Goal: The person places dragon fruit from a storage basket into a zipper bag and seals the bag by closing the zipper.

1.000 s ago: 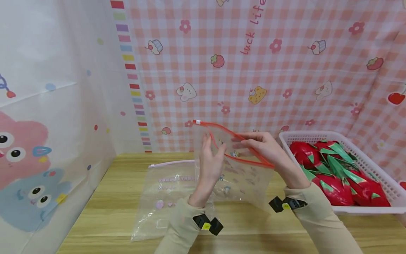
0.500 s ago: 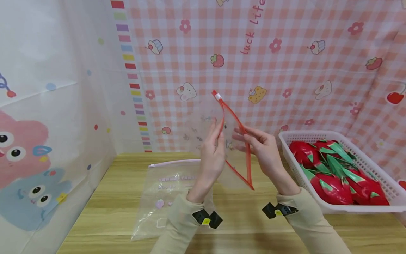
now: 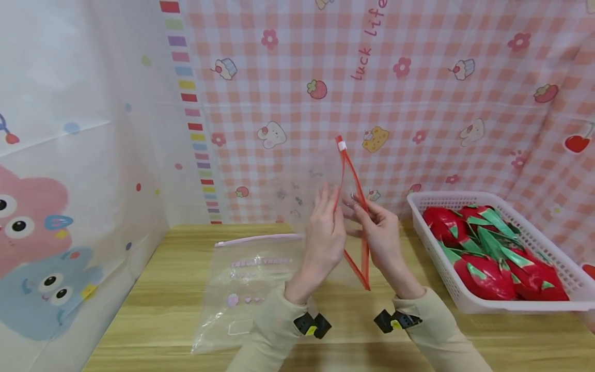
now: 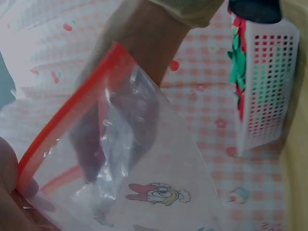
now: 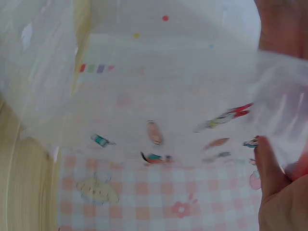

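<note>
A clear zip bag (image 3: 297, 201) with small cartoon prints and a red zip edge (image 3: 364, 268) is held up above the table. Its mouth gapes as a narrow slit, with the white slider (image 3: 342, 145) at the top. My left hand (image 3: 323, 235) grips the left side of the mouth; in the left wrist view its fingers (image 4: 9, 175) pinch the red edge. My right hand (image 3: 383, 235) holds the opposite red edge, thumb and fingers on either side of it. The bag's clear body extends leftward behind my left hand.
A second clear bag (image 3: 232, 320) with a pale pink zip lies flat on the wooden table (image 3: 144, 305), left of my hands. At the right stands a white perforated basket (image 3: 469, 306) filled with red dragon fruits (image 3: 485, 276) with green leaves. Patterned cloths (image 3: 288, 108) enclose the table.
The zip bag has turned from a slanting, nearly level mouth to an upright one, slider now on top, and its body has swung left. Both hands have come closer together.
</note>
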The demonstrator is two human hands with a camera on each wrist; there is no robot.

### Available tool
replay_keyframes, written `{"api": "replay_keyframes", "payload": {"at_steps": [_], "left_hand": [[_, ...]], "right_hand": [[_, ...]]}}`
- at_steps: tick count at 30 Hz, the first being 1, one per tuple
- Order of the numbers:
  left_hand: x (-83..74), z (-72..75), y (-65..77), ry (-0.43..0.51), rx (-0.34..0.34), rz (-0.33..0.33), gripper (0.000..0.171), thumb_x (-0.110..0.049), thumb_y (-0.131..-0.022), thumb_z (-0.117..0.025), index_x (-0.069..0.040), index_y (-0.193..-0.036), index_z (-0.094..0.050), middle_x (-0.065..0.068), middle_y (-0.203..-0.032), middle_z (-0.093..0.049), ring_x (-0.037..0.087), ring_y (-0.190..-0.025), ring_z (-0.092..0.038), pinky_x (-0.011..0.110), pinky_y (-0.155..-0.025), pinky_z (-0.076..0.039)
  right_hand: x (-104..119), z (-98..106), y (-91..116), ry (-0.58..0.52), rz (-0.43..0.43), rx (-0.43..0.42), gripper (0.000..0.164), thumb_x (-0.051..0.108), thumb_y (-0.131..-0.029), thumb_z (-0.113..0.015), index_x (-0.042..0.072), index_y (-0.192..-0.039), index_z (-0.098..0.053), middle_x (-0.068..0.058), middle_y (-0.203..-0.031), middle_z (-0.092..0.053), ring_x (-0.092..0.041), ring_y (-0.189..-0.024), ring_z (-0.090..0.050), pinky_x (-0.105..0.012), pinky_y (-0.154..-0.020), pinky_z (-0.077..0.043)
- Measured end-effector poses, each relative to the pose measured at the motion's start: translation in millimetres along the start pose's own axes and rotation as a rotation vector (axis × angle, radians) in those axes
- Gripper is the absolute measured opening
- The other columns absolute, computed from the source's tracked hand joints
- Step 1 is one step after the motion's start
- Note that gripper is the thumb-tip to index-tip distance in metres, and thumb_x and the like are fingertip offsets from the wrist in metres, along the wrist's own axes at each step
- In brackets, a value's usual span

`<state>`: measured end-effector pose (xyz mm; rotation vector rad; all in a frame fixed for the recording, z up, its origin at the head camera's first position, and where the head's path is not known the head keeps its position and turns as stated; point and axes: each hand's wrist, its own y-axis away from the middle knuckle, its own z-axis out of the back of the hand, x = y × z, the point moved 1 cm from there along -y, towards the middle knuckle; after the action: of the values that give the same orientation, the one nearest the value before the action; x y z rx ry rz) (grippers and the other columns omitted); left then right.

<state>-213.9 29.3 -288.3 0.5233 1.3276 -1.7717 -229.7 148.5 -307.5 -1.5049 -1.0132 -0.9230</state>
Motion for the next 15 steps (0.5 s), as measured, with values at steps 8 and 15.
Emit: {"api": "replay_keyframes", "payload": {"at_steps": [8, 15], "left_hand": [[-21.1, 7.6, -5.2, -0.047, 0.041, -0.163, 0.043, -0.014, -0.1, -0.036, 0.001, -0.14, -0.042, 0.014, -0.151, -0.034, 0.025, -0.145, -0.024, 0.041, -0.117, -0.025], [6.2, -4.2, 2.8, -0.149, 0.157, 0.066, 0.049, -0.027, -0.1, -0.039, -0.002, -0.143, -0.039, 0.016, -0.153, -0.03, 0.035, -0.144, -0.023, 0.05, -0.116, -0.022]], "right_hand": [[3.7, -6.9, 5.6, -0.127, -0.034, -0.164, 0.023, 0.011, -0.096, -0.053, 0.002, -0.113, -0.066, 0.012, -0.08, -0.071, -0.002, -0.07, -0.063, -0.016, -0.053, -0.051], [-27.7, 4.4, 7.3, -0.1, -0.187, -0.17, 0.038, 0.011, -0.099, -0.048, -0.01, -0.13, -0.051, 0.019, -0.083, -0.071, 0.001, -0.074, -0.063, -0.016, -0.059, -0.054]]}}
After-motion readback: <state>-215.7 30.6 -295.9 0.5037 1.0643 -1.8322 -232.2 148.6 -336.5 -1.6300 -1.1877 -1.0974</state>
